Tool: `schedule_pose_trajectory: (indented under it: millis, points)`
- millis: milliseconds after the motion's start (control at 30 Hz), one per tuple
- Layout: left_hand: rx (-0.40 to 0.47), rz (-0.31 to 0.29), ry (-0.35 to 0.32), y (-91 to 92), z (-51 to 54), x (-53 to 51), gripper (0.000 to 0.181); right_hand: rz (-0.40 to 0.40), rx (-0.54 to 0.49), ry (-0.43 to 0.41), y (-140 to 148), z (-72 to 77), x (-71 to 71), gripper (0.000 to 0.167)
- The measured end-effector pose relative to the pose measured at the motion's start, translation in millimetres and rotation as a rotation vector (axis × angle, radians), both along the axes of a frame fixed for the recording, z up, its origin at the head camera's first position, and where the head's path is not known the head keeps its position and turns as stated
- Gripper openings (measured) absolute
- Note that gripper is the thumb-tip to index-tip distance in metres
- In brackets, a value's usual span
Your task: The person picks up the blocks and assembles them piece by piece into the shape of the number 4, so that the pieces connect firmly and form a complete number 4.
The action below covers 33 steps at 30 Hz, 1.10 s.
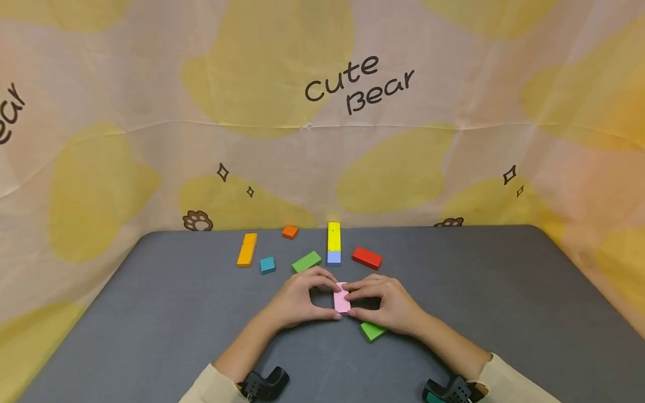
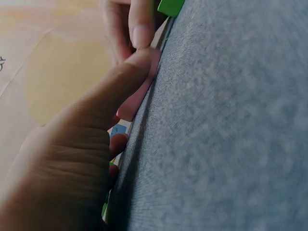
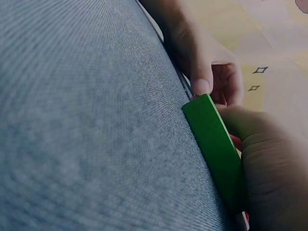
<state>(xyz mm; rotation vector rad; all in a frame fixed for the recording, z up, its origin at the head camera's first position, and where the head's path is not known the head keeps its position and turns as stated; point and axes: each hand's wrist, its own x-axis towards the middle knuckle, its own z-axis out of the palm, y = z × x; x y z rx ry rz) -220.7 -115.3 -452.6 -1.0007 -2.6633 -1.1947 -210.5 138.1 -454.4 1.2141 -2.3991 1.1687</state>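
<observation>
A pink block (image 1: 341,299) lies on the grey table between the two hands, its long side pointing away from the person. At its left edge my left hand (image 1: 297,296) pinches it, thumb at the near end and fingers at the far end. From the right, my right hand (image 1: 395,305) holds the same block with thumb and fingertips. The left wrist view shows the pink block (image 2: 132,103) partly behind the left thumb. Under the right hand lies a green block (image 1: 372,331), partly covered; it looks large in the right wrist view.
Beyond the hands lie a second green block (image 1: 306,262), a red block (image 1: 367,258), a teal block (image 1: 267,265), a small orange block (image 1: 289,232) and yellow-orange pieces (image 1: 247,250). Yellow pieces (image 1: 334,236) line up with a blue-violet block (image 1: 334,258). A patterned cloth (image 1: 282,162) hangs behind.
</observation>
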Motion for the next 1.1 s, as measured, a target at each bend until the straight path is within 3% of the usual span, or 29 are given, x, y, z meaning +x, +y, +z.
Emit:
schedule_pose_trajectory:
  millis: [333,667,1100]
  points:
    - [0.016,0.049,0.038,2.1,-0.7,-4.7,0.031,-0.121,0.017,-0.039,-1.3,0.9,-0.8,0.023]
    - [0.060,0.098,0.041,-1.2,-4.4,-8.7,0.034,-0.131,0.131,-0.041,-1.5,3.1,2.0,0.035]
    - [0.042,0.120,0.046,-1.1,-4.4,-7.4,0.028,-0.146,0.194,-0.072,-1.7,4.1,4.4,0.039]
